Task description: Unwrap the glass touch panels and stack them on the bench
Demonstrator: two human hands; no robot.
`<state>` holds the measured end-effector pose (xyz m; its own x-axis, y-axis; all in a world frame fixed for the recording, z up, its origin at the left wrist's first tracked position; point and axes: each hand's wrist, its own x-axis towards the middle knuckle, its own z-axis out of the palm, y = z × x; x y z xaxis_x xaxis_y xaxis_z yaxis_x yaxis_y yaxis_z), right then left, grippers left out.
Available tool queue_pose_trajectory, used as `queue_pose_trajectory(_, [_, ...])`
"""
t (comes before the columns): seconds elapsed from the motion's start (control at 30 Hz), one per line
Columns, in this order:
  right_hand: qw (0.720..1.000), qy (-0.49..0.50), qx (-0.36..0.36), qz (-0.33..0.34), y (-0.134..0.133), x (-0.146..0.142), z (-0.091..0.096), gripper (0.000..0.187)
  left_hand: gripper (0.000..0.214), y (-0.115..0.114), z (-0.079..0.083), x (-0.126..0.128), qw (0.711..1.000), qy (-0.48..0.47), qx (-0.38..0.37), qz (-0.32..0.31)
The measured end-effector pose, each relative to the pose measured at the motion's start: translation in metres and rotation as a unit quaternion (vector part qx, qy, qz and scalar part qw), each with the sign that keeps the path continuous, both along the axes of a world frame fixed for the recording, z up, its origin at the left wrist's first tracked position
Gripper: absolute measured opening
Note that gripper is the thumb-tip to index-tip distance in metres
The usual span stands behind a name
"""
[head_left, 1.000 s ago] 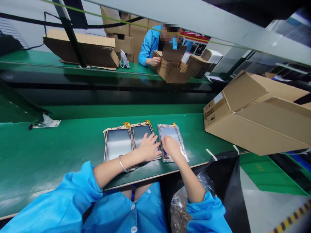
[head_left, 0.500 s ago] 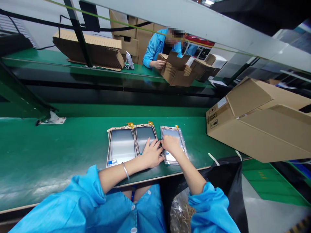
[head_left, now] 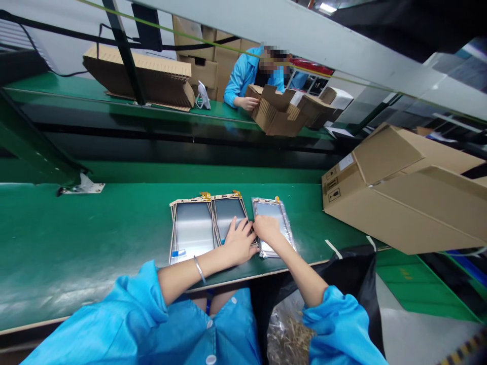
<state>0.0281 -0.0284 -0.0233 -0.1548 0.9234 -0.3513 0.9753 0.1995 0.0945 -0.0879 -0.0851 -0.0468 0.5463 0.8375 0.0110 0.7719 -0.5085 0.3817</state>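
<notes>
My left hand [head_left: 239, 244] lies with fingers spread over the lower right of a framed glass panel [head_left: 228, 209] in the middle stack. To its left, overlapping it, is another stack of framed panels [head_left: 194, 223] with an orange flex tab on top and a blue sticker low down. My right hand [head_left: 267, 229] is closed, knuckles up, over the left side of a plastic-wrapped panel stack [head_left: 283, 218]. Its fingertips meet the gap between the middle and right stacks, close to my left fingers. What they pinch, if anything, is hidden.
A large cardboard box [head_left: 395, 203] stands at the right of the green bench [head_left: 95, 238]. A black bag [head_left: 357, 274] hangs at the front edge. Beyond the partition, a co-worker [head_left: 243, 76] in blue handles an open carton [head_left: 276, 114]. Flattened cardboard [head_left: 140, 76] lies farther left.
Both hands keep nearly the same place and shape. The view has shifted very slightly; the panels stay where they were.
</notes>
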Motion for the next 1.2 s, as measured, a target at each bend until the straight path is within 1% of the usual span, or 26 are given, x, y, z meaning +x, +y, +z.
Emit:
queue_pose_trajectory(0.1, [0.998, 0.044, 0.023, -0.026, -0.001, 0.009, 0.007, 0.023, 0.052, -0.002, -0.001, -0.001, 0.999, -0.041, -0.022, 0.006])
queue_pose_trajectory(0.2, [0.992, 0.104, 0.058, -0.049, 0.000, 0.024, 0.025, 0.023, 0.049, -0.001, 0.000, -0.002, 0.991, -0.116, -0.066, 0.019])
queue_pose_trajectory(0.27, [0.983, 0.153, 0.083, -0.062, 0.002, 0.035, 0.040, 0.023, 0.047, 0.003, 0.005, -0.001, 0.976, -0.185, -0.107, 0.034])
queue_pose_trajectory(0.33, [0.970, 0.210, 0.099, -0.065, 0.002, 0.040, 0.053, 0.022, 0.050, 0.009, 0.015, 0.004, 0.949, -0.266, -0.161, 0.054])
queue_pose_trajectory(0.4, [0.955, 0.275, 0.100, -0.055, -0.002, 0.038, 0.061, 0.024, 0.061, 0.014, 0.028, 0.011, 0.905, -0.352, -0.226, 0.075])
queue_pose_trajectory(0.47, [0.935, 0.344, 0.085, -0.034, -0.012, 0.027, 0.065, 0.027, 0.080, 0.015, 0.043, 0.015, 0.849, -0.431, -0.290, 0.096])
queue_pose_trajectory(0.53, [0.914, 0.402, 0.064, -0.008, -0.025, 0.012, 0.067, 0.028, 0.097, 0.009, 0.055, 0.015, 0.792, -0.491, -0.343, 0.118])
queue_pose_trajectory(0.57, [0.902, 0.429, 0.053, 0.010, -0.034, 0.004, 0.069, 0.027, 0.102, 0.004, 0.059, 0.012, 0.766, -0.513, -0.365, 0.128])
queue_pose_trajectory(0.63, [0.876, 0.476, 0.039, 0.072, -0.053, -0.006, 0.073, 0.024, 0.104, -0.008, 0.065, 0.001, 0.725, -0.544, -0.397, 0.147])
queue_pose_trajectory(0.67, [0.865, 0.488, 0.037, 0.113, -0.063, -0.009, 0.076, 0.022, 0.101, -0.014, 0.067, -0.006, 0.703, -0.559, -0.410, 0.155])
queue_pose_trajectory(0.7, [0.857, 0.488, 0.041, 0.159, -0.073, -0.011, 0.079, 0.020, 0.095, -0.019, 0.069, -0.013, 0.670, -0.584, -0.427, 0.164])
queue_pose_trajectory(0.73, [0.853, 0.477, 0.053, 0.204, -0.083, -0.011, 0.081, 0.018, 0.089, -0.024, 0.071, -0.020, 0.624, -0.617, -0.446, 0.175])
queue_pose_trajectory(0.77, [0.855, 0.452, 0.071, 0.244, -0.092, -0.010, 0.082, 0.017, 0.082, -0.028, 0.073, -0.026, 0.564, -0.655, -0.465, 0.191])
queue_pose_trajectory(0.83, [0.861, 0.389, 0.128, 0.301, -0.108, -0.010, 0.081, 0.019, 0.073, -0.034, 0.078, -0.035, 0.432, -0.723, -0.488, 0.228])
queue_pose_trajectory(0.87, [0.859, 0.361, 0.168, 0.321, -0.115, -0.010, 0.078, 0.022, 0.069, -0.035, 0.081, -0.037, 0.382, -0.746, -0.487, 0.246])
queue_pose_trajectory(0.9, [0.853, 0.338, 0.211, 0.337, -0.120, -0.011, 0.075, 0.026, 0.066, -0.036, 0.084, -0.040, 0.352, -0.761, -0.478, 0.262])
queue_pose_trajectory(0.93, [0.845, 0.317, 0.252, 0.349, -0.124, -0.012, 0.071, 0.028, 0.064, -0.037, 0.086, -0.041, 0.334, -0.772, -0.466, 0.273])
queue_pose_trajectory(0.97, [0.836, 0.301, 0.287, 0.358, -0.127, -0.014, 0.067, 0.029, 0.063, -0.038, 0.088, -0.042, 0.321, -0.782, -0.455, 0.281])
queue_pose_trajectory(1.03, [0.823, 0.277, 0.330, 0.369, -0.130, -0.019, 0.062, 0.029, 0.060, -0.039, 0.091, -0.043, 0.307, -0.796, -0.434, 0.291])
queue_pose_trajectory(1.1, [0.819, 0.259, 0.343, 0.381, -0.131, -0.022, 0.062, 0.031, 0.058, -0.040, 0.090, -0.044, 0.297, -0.802, -0.422, 0.300])
queue_pose_trajectory(1.2, [0.817, 0.234, 0.346, 0.398, -0.130, -0.024, 0.067, 0.034, 0.057, -0.040, 0.089, -0.047, 0.290, -0.807, -0.411, 0.310])
